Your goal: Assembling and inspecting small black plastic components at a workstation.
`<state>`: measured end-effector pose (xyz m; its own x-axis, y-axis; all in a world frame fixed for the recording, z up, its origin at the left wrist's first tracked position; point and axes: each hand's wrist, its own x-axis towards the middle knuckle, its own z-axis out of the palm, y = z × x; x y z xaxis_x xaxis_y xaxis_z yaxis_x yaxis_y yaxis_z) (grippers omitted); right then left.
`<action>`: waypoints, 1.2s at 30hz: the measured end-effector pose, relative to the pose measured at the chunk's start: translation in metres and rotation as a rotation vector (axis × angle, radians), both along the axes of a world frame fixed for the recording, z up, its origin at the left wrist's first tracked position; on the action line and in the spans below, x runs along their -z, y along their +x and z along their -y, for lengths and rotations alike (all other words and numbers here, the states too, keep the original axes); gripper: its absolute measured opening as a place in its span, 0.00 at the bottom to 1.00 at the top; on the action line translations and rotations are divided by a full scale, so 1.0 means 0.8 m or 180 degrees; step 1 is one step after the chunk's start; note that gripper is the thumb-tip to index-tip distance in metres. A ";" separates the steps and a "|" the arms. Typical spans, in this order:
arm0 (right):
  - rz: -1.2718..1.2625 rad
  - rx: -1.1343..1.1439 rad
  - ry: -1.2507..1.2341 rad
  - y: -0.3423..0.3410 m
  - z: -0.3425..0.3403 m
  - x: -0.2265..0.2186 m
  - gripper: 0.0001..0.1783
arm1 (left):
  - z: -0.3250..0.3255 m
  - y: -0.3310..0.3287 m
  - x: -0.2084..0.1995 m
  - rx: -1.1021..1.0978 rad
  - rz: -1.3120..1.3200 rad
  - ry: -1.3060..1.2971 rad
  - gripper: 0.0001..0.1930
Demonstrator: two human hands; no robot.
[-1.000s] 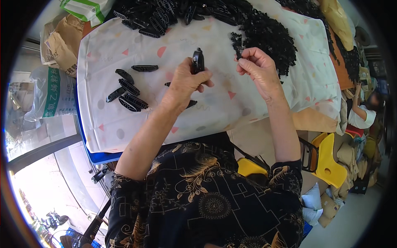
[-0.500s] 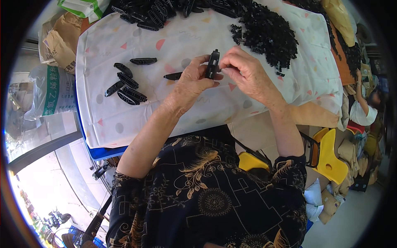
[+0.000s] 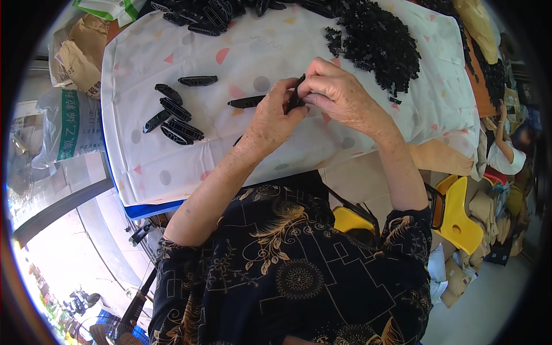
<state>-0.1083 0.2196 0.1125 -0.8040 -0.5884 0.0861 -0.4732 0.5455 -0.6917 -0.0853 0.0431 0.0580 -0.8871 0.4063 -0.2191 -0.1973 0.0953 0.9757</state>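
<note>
Above the middle of the table, my left hand (image 3: 270, 118) grips a long black plastic part (image 3: 296, 96), mostly covered by fingers. My right hand (image 3: 339, 92) is closed against the part's right side, fingertips pinched on it; any small piece between them is hidden. Beside my left hand lies another black plastic part (image 3: 244, 102), its right end hidden behind the hand. Several similar narrow, ribbed black parts (image 3: 175, 108) lie in a loose group to the left, one (image 3: 197, 81) a little apart at the top.
A heap of small black pieces (image 3: 382, 49) covers the table's far right. More long black parts (image 3: 210, 17) are piled along the far edge. Paper and plastic sacks (image 3: 80, 54) stand left of the table. A yellow chair (image 3: 457, 215) and another person's arm (image 3: 503, 135) are at the right.
My right hand has closed in over the black part, which is now turned and more covered. My left hand's fingers have wrapped further round it. The view has shifted slightly.
</note>
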 end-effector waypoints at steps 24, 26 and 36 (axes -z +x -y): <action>0.2212 0.1556 -0.2629 0.011 0.028 0.045 0.12 | -0.004 -0.025 0.000 0.0148 0.0197 0.0872 0.32; 0.2204 0.1523 -0.2678 0.012 0.020 0.051 0.12 | -0.005 -0.031 -0.007 0.0249 0.0237 0.0844 0.31; -0.1222 0.1587 0.1133 -0.054 -0.047 0.045 0.10 | 0.043 -0.055 -0.046 0.1483 -0.0796 -0.0816 0.08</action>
